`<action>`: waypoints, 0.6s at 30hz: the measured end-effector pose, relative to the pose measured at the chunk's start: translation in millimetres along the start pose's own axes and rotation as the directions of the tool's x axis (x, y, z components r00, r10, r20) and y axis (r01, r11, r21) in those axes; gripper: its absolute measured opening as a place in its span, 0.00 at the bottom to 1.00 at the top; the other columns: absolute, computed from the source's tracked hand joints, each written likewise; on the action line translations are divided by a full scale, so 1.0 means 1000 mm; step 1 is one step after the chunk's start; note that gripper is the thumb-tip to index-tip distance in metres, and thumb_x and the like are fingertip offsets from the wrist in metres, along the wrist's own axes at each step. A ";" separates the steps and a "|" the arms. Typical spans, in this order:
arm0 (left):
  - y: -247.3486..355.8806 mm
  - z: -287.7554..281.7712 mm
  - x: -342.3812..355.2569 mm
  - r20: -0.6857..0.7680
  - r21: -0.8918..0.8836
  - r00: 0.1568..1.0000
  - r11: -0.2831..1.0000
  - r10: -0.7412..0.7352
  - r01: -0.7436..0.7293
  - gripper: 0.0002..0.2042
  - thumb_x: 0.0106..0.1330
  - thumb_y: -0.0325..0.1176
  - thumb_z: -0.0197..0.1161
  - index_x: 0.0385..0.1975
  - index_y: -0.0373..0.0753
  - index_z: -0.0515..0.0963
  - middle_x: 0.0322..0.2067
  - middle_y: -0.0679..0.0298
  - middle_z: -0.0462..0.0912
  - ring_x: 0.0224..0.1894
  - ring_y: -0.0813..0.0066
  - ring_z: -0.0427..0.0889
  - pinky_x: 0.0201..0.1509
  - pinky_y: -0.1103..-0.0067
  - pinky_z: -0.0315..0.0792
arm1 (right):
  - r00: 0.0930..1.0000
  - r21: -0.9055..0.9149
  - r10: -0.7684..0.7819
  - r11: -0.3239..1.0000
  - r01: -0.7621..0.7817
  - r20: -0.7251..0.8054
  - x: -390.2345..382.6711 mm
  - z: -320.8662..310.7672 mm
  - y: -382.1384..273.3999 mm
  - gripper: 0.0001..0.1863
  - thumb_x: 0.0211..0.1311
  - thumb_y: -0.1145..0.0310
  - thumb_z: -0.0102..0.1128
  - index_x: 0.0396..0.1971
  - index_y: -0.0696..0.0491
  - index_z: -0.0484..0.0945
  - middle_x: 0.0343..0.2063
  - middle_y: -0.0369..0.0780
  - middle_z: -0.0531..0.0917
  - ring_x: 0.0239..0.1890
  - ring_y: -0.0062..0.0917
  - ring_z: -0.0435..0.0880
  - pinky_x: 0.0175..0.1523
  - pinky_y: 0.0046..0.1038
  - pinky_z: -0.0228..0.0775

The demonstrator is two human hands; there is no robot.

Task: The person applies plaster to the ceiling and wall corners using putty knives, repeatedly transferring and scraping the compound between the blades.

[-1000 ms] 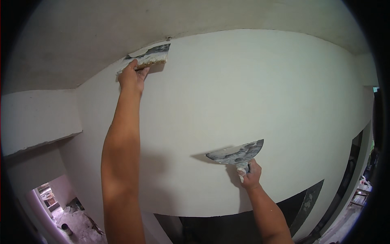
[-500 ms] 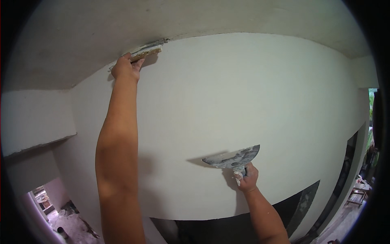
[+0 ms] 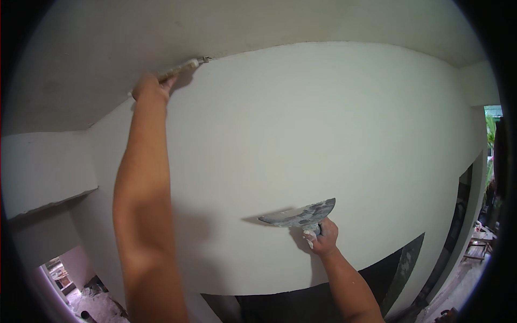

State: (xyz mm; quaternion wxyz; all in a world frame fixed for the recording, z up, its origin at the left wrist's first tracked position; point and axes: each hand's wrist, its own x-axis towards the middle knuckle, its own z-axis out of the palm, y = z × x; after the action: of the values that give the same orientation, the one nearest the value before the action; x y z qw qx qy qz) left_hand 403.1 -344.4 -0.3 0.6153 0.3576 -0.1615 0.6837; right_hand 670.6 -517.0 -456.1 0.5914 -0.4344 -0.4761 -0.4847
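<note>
My left arm reaches up to where the white wall (image 3: 258, 140) meets the ceiling (image 3: 215, 27). There, my left hand (image 3: 151, 89) grips a long skimming blade (image 3: 180, 70) with a tan, putty-smeared bar along its back. Its edge lies along the corner line; the hand covers its near end. Lower down, in front of the wall, my right hand (image 3: 326, 236) is closed round the handle of a wide putty knife (image 3: 304, 214). Grey-white putty smears the knife's metal blade, and a lump of it clings by the thumb.
Below the wall's lower edge is a dark opening (image 3: 291, 307). At the left, a ledge (image 3: 59, 202) juts out above a doorway with a littered floor (image 3: 97, 301). Another opening at the right shows green plants (image 3: 490, 129) and a small wooden stand (image 3: 476, 248).
My left hand has slid the skimming blade left along the ceiling line. The right hand with the putty knife sits slightly lower and further left in view; the view itself has shifted a little.
</note>
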 end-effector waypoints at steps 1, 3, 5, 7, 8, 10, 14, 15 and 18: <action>0.005 0.003 0.007 0.048 -0.060 0.999 0.998 -0.025 0.028 0.23 0.67 0.18 0.48 0.59 0.17 0.52 0.59 0.35 0.62 0.58 0.35 0.71 0.57 0.50 0.80 | 1.000 -0.026 -0.012 1.000 0.012 0.005 -0.001 0.000 0.001 0.24 0.52 0.47 0.69 0.32 0.54 0.75 0.25 0.43 0.80 0.25 0.39 0.80 0.31 0.34 0.71; 0.004 0.003 0.019 0.064 -0.088 0.997 0.995 -0.049 0.054 0.22 0.70 0.21 0.46 0.61 0.19 0.51 0.60 0.37 0.61 0.60 0.38 0.70 0.58 0.49 0.78 | 1.000 -0.051 -0.016 0.999 0.016 0.009 -0.003 -0.001 0.002 0.24 0.52 0.47 0.70 0.32 0.54 0.75 0.25 0.43 0.80 0.25 0.39 0.80 0.31 0.34 0.71; -0.003 -0.004 0.026 0.120 -0.081 0.992 0.996 -0.028 0.038 0.22 0.70 0.22 0.45 0.61 0.20 0.51 0.61 0.38 0.60 0.61 0.39 0.69 0.59 0.50 0.77 | 0.999 -0.098 -0.027 0.995 0.028 0.017 -0.002 -0.001 0.002 0.25 0.53 0.47 0.69 0.32 0.54 0.76 0.27 0.44 0.81 0.26 0.39 0.80 0.31 0.34 0.72; -0.009 -0.007 0.030 0.184 -0.075 0.983 0.997 0.005 0.009 0.23 0.71 0.23 0.45 0.62 0.21 0.51 0.61 0.38 0.59 0.62 0.41 0.67 0.60 0.50 0.77 | 0.999 -0.080 -0.033 0.996 0.034 0.017 -0.001 -0.001 0.002 0.25 0.53 0.46 0.69 0.33 0.54 0.75 0.27 0.44 0.81 0.26 0.40 0.80 0.31 0.34 0.72; -0.012 -0.010 0.031 0.243 -0.129 0.970 0.991 0.009 0.023 0.23 0.71 0.22 0.45 0.62 0.21 0.51 0.62 0.39 0.58 0.63 0.41 0.66 0.61 0.50 0.76 | 1.000 -0.055 -0.018 0.998 0.019 0.014 -0.001 -0.001 0.002 0.25 0.53 0.46 0.69 0.33 0.54 0.75 0.27 0.44 0.81 0.26 0.40 0.80 0.31 0.34 0.72; -0.015 -0.008 0.032 0.305 -0.182 0.952 0.982 0.017 0.041 0.23 0.71 0.22 0.45 0.62 0.21 0.51 0.62 0.39 0.57 0.64 0.41 0.65 0.62 0.50 0.75 | 0.999 -0.065 -0.043 0.997 0.043 0.015 0.001 -0.001 0.001 0.25 0.53 0.46 0.69 0.33 0.54 0.75 0.28 0.44 0.82 0.26 0.40 0.81 0.32 0.34 0.72; -0.025 -0.003 0.034 0.181 -0.256 0.982 0.967 0.058 -0.010 0.25 0.70 0.23 0.47 0.64 0.23 0.49 0.63 0.39 0.55 0.64 0.42 0.64 0.62 0.49 0.75 | 0.998 -0.079 -0.057 0.995 0.057 -0.003 0.003 0.000 0.002 0.24 0.53 0.46 0.68 0.33 0.54 0.76 0.29 0.44 0.83 0.28 0.40 0.82 0.33 0.35 0.73; -0.026 -0.003 0.035 0.172 -0.239 0.982 0.970 0.077 -0.034 0.25 0.70 0.23 0.47 0.64 0.23 0.48 0.63 0.39 0.55 0.65 0.42 0.63 0.62 0.49 0.75 | 0.997 -0.093 -0.079 0.993 0.078 0.001 0.004 0.000 0.002 0.24 0.53 0.46 0.68 0.33 0.54 0.76 0.29 0.44 0.83 0.28 0.40 0.82 0.33 0.35 0.73; -0.026 -0.004 0.037 0.176 -0.294 0.981 0.956 0.080 -0.025 0.25 0.70 0.24 0.49 0.64 0.23 0.50 0.64 0.41 0.55 0.65 0.44 0.63 0.65 0.50 0.71 | 0.996 -0.119 -0.084 0.989 0.086 0.022 0.005 0.000 0.002 0.24 0.54 0.47 0.67 0.32 0.54 0.76 0.29 0.44 0.83 0.28 0.40 0.83 0.33 0.34 0.74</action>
State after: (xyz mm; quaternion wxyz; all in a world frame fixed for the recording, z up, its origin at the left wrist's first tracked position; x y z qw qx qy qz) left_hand 427.4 -309.7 16.4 0.6247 0.3214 -0.3265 0.6323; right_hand 672.7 -517.4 -451.2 0.5390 -0.4526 -0.4691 -0.5335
